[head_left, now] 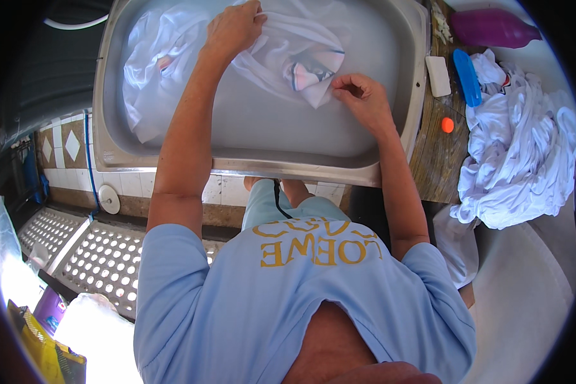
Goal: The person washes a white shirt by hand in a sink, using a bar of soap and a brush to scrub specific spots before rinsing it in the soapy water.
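Observation:
A metal basin of cloudy water lies in front of me. In it is a wet white garment with a dark and pink printed patch. My left hand, at the basin's far side, has its fingers closed on the garment's upper part. My right hand pinches the edge of the same garment beside the printed patch, thumb against forefinger. At the basin's left, a second bunch of white cloth is partly under water; whether it joins the held garment I cannot tell.
Right of the basin, a wooden board bears a white soap bar, a blue brush and an orange cap. Beyond are a heap of white laundry and a purple bottle. A perforated panel lies at lower left.

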{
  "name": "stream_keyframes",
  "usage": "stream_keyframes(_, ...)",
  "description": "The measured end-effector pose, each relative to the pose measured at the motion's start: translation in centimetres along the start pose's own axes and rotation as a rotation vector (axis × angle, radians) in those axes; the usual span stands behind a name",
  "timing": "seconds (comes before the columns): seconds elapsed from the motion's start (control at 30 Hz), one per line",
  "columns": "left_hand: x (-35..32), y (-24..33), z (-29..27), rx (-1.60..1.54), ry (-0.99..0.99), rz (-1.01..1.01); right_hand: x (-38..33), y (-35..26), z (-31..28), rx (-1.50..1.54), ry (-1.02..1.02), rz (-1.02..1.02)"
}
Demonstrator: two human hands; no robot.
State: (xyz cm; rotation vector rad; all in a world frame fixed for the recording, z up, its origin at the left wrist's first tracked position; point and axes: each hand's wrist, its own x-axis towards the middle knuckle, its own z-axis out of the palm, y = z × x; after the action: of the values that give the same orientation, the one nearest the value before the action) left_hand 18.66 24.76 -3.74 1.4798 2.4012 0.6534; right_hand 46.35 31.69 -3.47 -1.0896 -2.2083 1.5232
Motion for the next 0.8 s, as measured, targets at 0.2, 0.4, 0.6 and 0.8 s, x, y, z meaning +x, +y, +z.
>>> stream_keyframes(0.2, 0.3, -0.4, 0.3, -0.006, 0.033, -0.010, 0.3, -4.1, -2.2, -0.297, 0.054, -0.320)
stream_keyframes(0.4, 0.1, 0.8, -0.8, -0.033, 0.015, -0.007, 5.6, -4.9, -10.9, -0.337, 0.500, -0.431)
stream_keyframes(0.6, 0.2, 1.0, -0.7, -0.042, -0.004, -0.010, 11.3, -0.9, -20.5, -0.568, 0.676, -0.272)
stream_keyframes(0.8, 0.2, 0.8, -0.4, -0.087, 0.024, 0.009, 10.7, -1.2, -21.7, -0.613, 0.776, -0.239)
